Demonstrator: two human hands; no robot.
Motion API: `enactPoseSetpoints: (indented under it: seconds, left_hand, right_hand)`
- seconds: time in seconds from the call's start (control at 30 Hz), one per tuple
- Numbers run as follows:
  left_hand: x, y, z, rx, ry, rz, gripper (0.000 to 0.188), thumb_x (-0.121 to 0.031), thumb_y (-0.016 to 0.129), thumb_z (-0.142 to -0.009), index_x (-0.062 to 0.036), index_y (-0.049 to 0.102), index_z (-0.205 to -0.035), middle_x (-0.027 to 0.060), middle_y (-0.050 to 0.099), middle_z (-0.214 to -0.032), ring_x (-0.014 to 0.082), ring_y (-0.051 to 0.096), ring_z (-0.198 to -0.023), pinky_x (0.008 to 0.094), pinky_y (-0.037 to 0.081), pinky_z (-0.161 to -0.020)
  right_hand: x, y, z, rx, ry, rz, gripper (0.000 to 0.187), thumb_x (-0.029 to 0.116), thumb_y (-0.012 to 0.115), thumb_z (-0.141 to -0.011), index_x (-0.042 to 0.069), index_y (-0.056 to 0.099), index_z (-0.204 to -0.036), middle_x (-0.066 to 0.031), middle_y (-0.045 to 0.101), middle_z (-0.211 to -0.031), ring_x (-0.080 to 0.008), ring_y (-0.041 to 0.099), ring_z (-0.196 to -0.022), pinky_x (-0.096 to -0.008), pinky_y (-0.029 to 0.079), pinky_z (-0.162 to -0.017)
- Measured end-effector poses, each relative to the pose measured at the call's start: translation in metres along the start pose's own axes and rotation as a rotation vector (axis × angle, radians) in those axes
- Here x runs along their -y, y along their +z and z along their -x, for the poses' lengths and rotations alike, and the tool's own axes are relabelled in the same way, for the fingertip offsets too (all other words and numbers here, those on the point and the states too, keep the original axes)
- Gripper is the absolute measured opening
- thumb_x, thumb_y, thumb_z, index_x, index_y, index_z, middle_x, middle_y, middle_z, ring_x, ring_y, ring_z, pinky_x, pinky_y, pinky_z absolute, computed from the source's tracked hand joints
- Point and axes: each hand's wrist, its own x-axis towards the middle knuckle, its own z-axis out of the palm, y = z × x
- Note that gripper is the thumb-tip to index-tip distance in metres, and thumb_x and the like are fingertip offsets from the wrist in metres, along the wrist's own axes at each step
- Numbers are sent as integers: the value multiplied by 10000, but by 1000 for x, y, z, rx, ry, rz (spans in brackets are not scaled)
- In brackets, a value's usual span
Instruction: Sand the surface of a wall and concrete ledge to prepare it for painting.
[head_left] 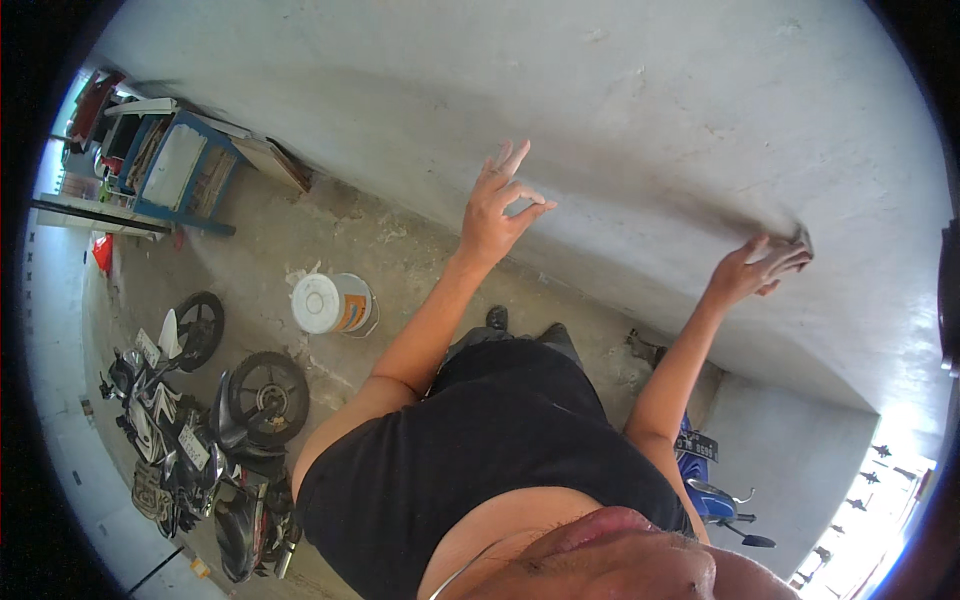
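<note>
My left hand [495, 212] is raised near the grey plastered wall [620, 120]. Its thumb and index fingertips meet in a pinch, while the other fingers stretch up. Whether anything tiny is between those tips, I cannot make out. Farther right, my right hand [742, 274] reaches to the wall, its fingers bent around a small, flat, dark grey piece [804, 239] at the wall surface. The piece's kind is unclear, as the fingers partly cover it. Whitish dust coats the fingers of both hands.
A white lidded bucket [318, 303] stands on the stained concrete floor [400, 250] to my left. Beyond it are several parked motorcycles [215, 440]. A blue-framed cabinet [185, 170] and leaning boards [275, 163] are at far left. A blue motorbike [708, 498] stands behind my right arm.
</note>
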Motion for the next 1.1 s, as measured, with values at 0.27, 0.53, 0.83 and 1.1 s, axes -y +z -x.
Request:
enactPoseSetpoints:
  seconds: [0.27,0.53,0.83,1.1]
  left_hand:
    - [12,-1,3,36,-4,-44,65,-154,789,-869,-112,777,-917,161,519,-1523,401,467,-1422,550,337,-1182]
    - [11,-1,-1,4,-4,75,322,-250,776,-916,-64,714,-1172,242,475,-1535,396,452,-1436,505,343,-1182]
    - [9,3,-8,93,-186,45,807,-334,722,-963,-19,311,-1581,237,278,-1649,373,284,-1528,462,266,-1228]
    - [15,14,-14,137,-237,39,863,-373,706,-967,-27,247,-1610,222,247,-1665,362,243,-1544,463,243,-1241]
  right_hand:
    - [-4,-8,-10,-73,5,-54,721,441,431,-1095,18,180,-1623,-245,251,-1658,-417,254,-1528,-513,234,-1193]
    - [-15,-19,-31,-155,169,-394,654,434,306,-1117,77,145,-1641,-248,198,-1672,-375,252,-1538,-397,304,-1198]
    - [-52,-41,-53,-226,113,-335,847,627,242,-1068,0,122,-1624,-213,125,-1696,-350,143,-1569,-402,158,-1263]
    - [-76,-35,-53,-15,477,-403,753,552,226,-1090,24,173,-1624,-223,194,-1679,-376,224,-1545,-426,224,-1242]
